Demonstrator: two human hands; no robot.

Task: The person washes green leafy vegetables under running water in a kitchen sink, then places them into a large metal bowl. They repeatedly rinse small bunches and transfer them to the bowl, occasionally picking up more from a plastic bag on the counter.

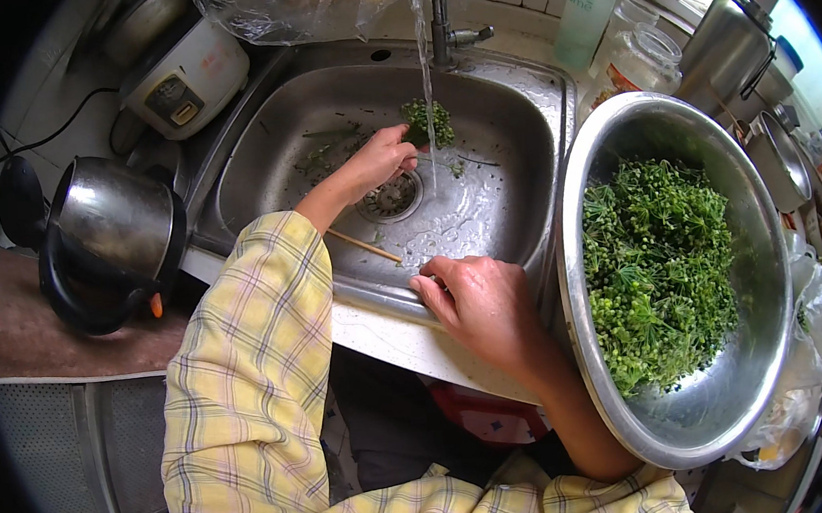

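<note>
My left hand (386, 157) holds a small bunch of green flower or seed heads (429, 123) in the stream of water (425, 65) from the tap (439, 27). Over the near rim of the stainless steel sink (523, 195) is my right hand (477, 298), its fingers curled; whether anything is in them cannot be seen. A thin wooden stick (366, 247) lies in the sink near the drain strainer (392, 196), with green scraps around. To the right, a large metal bowl (763, 343) holds a heap of similar green heads (662, 278).
Left of the sink stand a rice cooker (183, 78) and a metal pot (114, 216) with black handles. Clear plastic (286, 7) lies behind the sink. A pump bottle (586, 10), a glass jar (639, 60) and a metal flask (726, 46) stand at the back right.
</note>
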